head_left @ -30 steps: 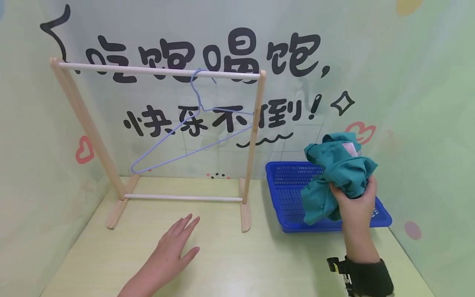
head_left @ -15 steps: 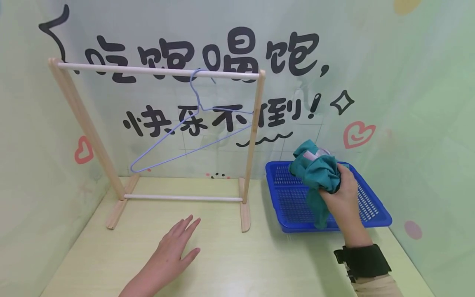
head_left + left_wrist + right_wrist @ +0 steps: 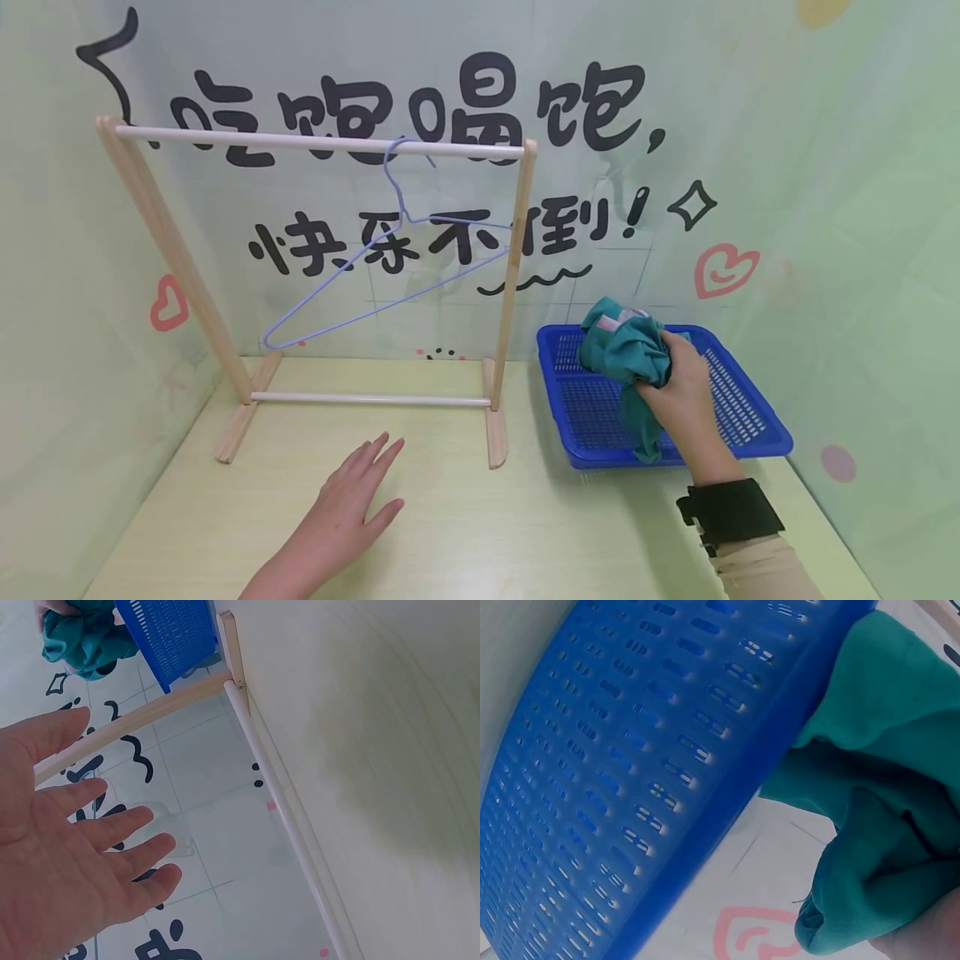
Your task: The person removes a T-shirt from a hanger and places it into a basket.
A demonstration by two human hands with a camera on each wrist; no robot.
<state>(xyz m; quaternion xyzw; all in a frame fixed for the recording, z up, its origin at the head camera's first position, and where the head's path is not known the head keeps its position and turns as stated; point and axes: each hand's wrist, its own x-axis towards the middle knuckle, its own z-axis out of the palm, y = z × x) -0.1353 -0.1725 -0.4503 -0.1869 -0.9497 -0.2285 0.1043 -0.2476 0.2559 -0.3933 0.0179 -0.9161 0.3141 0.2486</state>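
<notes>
My right hand point(image 3: 682, 396) grips a crumpled teal cloth point(image 3: 628, 348) with a pale pink patch on it. The bunch overlaps the blue basket point(image 3: 566, 432) in the head view, and a loose end hangs below the fingers. In the right wrist view, folds of the cloth point(image 3: 885, 855) show beside the basket's slotted wall point(image 3: 615, 772). My left hand point(image 3: 347, 504) holds nothing and stays over the table in front of the wooden rack point(image 3: 176, 242). Its fingers are spread, with the palm point(image 3: 45, 862) facing the left wrist camera.
A thin lilac hanger point(image 3: 330, 287) hangs from the rack's white top rail point(image 3: 300, 143). The rack's feet point(image 3: 496, 437) stand on the pale table point(image 3: 480, 533), left of the basket. Behind is a printed backdrop with black lettering.
My right hand has carried the teal cloth leftward and lower over the basket, slowing in the last half second. The cloth has turned and bunched tighter. My left hand has stayed in place.
</notes>
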